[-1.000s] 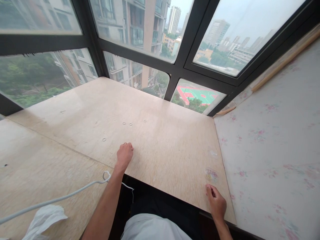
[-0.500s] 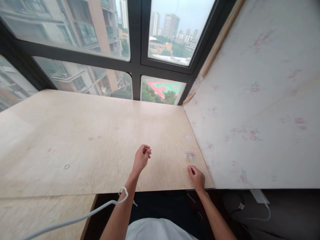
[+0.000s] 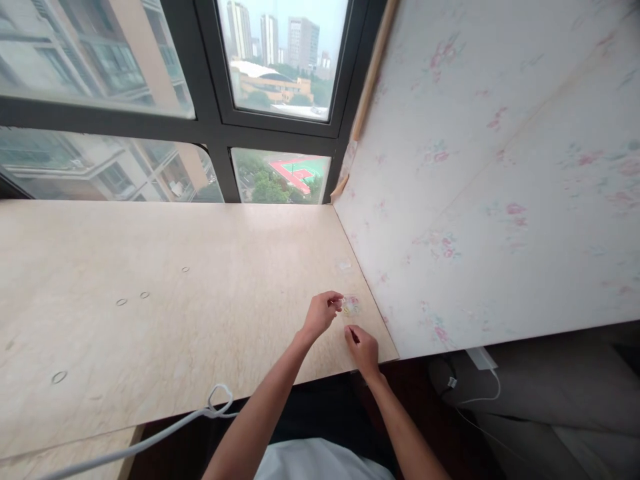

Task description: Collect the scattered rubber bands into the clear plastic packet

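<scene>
On the beige stone-look surface (image 3: 240, 320), a small clear packet (image 3: 351, 305) with coloured bits lies near the wall. My left hand (image 3: 325, 312) reaches its left edge, with thumb and fingers curled near each other; whether they grip the packet is too small to tell. Just below the packet, my right hand (image 3: 363, 348) is closed with thumb against fingers, and what it holds, if anything, is hidden. A faint clear piece (image 3: 345, 265) lies farther back. Several thin rings are spread over the left part, among them one ring (image 3: 59, 377) near the front.
A white cable (image 3: 150, 439) crosses the front left edge, its loop beside my left forearm. The flowered wall (image 3: 480, 200) bounds the right side. Dark window frames (image 3: 280, 139) stand behind the surface. A white plug-like box (image 3: 481, 359) with a cord is below right.
The view has turned right. My left hand has moved right across the surface to the packet, closer to my right hand, which stays closed just below the packet.
</scene>
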A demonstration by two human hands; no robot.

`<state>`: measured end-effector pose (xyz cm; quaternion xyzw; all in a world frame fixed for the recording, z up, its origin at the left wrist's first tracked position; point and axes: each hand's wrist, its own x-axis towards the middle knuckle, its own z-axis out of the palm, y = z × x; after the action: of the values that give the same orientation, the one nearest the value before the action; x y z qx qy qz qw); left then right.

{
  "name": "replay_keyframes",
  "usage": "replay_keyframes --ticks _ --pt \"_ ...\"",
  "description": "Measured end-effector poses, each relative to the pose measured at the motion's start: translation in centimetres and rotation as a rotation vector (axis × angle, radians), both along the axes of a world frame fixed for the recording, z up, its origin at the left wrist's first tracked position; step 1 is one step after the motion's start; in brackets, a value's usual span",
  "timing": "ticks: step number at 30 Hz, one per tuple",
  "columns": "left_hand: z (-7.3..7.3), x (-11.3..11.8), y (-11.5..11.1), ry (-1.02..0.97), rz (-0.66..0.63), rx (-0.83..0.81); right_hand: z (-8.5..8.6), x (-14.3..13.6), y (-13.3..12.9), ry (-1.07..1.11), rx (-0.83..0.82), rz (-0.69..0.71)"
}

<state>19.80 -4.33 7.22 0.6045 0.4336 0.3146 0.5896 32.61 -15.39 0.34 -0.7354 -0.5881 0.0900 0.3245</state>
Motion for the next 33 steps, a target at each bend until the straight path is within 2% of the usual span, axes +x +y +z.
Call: replay_keyframes --ticks 5,10,15,26,30,33 --pt "0.1 3.3 0.8 0.142 -0.068 0.173 0.0 0.5 -0.1 0.030 0.031 0.040" --pt "-0.6 5.8 1.1 0.164 -0.130 0.174 0.0 1.0 -0.2 0.059 0.035 0.072" --pt "-1.5 7.0 1.2 0.262 -0.161 0.207 -0.2 1.4 -0.3 0.115 0.042 0.090" --pt "-2.7 7.7 1.1 0.442 -0.115 0.383 -0.1 1.5 -0.4 0.172 0.054 0.072" --pt "-2.5 6.5 1.1 0.408 -0.094 0.367 -0.2 1.5 -0.4 0.171 0.060 0.072" --pt "-2.7 4.7 1.1 0.351 -0.052 0.348 -0.3 1.5 -0.4 0.158 0.062 0.076"
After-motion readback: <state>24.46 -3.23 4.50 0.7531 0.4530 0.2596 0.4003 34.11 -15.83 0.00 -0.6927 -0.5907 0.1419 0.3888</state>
